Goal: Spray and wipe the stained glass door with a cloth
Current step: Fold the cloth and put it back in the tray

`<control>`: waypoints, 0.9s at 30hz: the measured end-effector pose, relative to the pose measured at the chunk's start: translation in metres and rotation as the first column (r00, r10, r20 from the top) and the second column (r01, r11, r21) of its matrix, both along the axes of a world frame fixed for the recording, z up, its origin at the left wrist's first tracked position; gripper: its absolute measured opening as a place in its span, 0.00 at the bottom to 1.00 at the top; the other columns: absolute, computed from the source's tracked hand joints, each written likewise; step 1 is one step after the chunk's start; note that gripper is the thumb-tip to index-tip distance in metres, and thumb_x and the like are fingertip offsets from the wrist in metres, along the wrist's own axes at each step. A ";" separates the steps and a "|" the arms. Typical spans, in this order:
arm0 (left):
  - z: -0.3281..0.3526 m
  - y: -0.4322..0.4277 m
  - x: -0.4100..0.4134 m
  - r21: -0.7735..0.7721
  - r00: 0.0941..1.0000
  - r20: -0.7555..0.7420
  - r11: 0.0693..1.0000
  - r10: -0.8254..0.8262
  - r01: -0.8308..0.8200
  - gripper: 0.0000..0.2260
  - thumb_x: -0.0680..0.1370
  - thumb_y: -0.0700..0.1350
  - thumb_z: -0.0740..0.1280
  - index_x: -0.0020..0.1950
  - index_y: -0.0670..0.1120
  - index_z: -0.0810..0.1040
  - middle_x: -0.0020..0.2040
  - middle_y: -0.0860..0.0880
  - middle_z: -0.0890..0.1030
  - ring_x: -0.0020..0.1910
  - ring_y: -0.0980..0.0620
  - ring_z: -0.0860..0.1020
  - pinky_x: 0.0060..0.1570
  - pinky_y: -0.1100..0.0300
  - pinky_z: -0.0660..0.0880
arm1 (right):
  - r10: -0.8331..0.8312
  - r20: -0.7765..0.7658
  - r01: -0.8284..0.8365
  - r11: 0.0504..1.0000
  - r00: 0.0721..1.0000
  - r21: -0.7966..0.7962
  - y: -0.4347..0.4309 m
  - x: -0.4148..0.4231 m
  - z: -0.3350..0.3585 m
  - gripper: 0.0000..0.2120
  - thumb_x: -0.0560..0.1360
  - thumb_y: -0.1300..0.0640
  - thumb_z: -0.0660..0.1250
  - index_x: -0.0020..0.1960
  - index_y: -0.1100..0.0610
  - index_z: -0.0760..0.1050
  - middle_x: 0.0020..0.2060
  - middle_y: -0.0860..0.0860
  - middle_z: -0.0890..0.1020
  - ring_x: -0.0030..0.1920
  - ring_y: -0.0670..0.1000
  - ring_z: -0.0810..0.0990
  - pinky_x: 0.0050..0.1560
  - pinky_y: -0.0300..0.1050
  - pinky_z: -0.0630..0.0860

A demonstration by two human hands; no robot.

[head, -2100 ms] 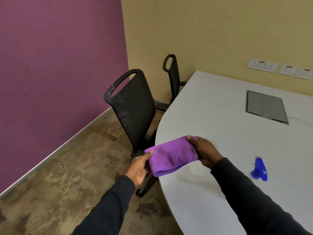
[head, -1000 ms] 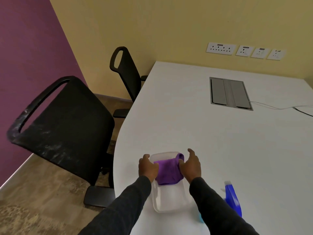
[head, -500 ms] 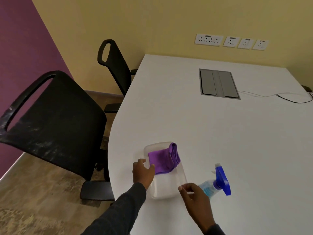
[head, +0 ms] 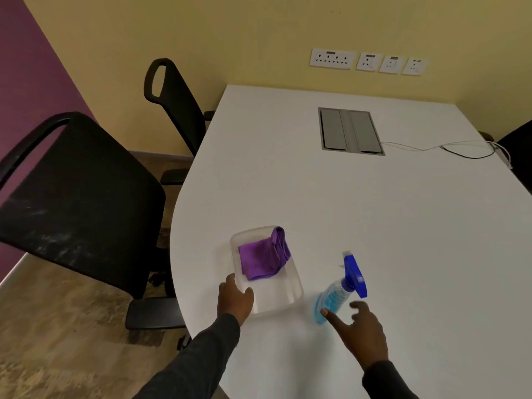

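Note:
A folded purple cloth [head: 264, 257] lies in a clear plastic tray [head: 283, 298] near the front left edge of the white table [head: 374, 226]. My left hand [head: 234, 299] rests on the tray's near left corner with the thumb on its rim. A spray bottle [head: 338, 292] with blue liquid and a blue trigger head stands to the right of the tray. My right hand [head: 359, 335] hovers just in front of the bottle, fingers spread, one fingertip near its base. No glass door is in view.
Two black office chairs [head: 80, 197] [head: 175, 105] stand along the table's left side. A grey cable hatch [head: 349, 131] is set in the tabletop, with cables [head: 460, 148] trailing right. Wall sockets [head: 367, 61] sit on the yellow wall behind.
Both hands put the cloth into the tray and let it go. My right hand then moved right toward the spray bottle, while the left slid to the tray's near corner.

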State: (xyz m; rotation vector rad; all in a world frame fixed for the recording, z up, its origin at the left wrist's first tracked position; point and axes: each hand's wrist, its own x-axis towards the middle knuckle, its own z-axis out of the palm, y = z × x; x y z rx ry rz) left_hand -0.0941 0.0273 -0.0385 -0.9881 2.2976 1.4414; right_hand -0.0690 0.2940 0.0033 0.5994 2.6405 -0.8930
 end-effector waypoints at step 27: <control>-0.012 -0.002 0.018 0.083 0.999 0.047 0.996 0.016 -0.020 0.24 0.82 0.37 0.58 0.79 0.44 0.66 0.69 0.39 0.77 0.66 0.39 0.77 0.69 0.50 0.74 | 0.138 -0.769 -0.319 0.944 0.624 -0.089 -0.036 -0.032 0.116 0.25 0.71 0.48 0.76 0.63 0.58 0.78 0.50 0.47 0.83 0.45 0.46 0.81 0.42 0.35 0.80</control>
